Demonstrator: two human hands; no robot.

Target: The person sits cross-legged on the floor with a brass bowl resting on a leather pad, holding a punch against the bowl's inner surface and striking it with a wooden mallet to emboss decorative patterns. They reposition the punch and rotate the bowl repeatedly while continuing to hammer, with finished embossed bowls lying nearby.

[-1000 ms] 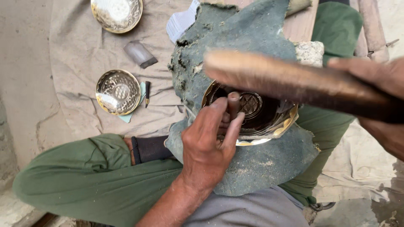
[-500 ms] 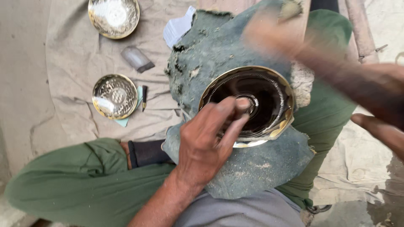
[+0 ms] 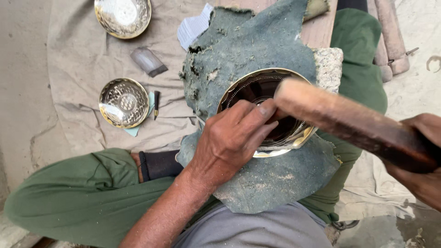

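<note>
A shiny brass bowl (image 3: pixel 301 133) with a patterned rim rests on a ragged green cloth (image 3: pixel 257 41) over my lap. My left hand (image 3: pixel 232 140) lies over the bowl's near edge, fingers pinched on a small metal punch that is now mostly hidden. My right hand (image 3: pixel 422 160), at the right edge, grips a thick wooden mallet (image 3: pixel 344 121). The mallet's far end sits over the bowl, right at my left fingertips.
Two more brass bowls lie on the beige sheet, one (image 3: pixel 124 102) to the left and one (image 3: pixel 121 16) at the top. A small dark tool (image 3: pixel 156 103), a grey metal piece (image 3: pixel 148 60), a white cloth (image 3: pixel 193 27) and wooden sticks (image 3: pixel 390 32) lie around.
The mallet lay across the bowl, swung up and away to the right, and has now come back down onto the punch. My left hand stayed in place.
</note>
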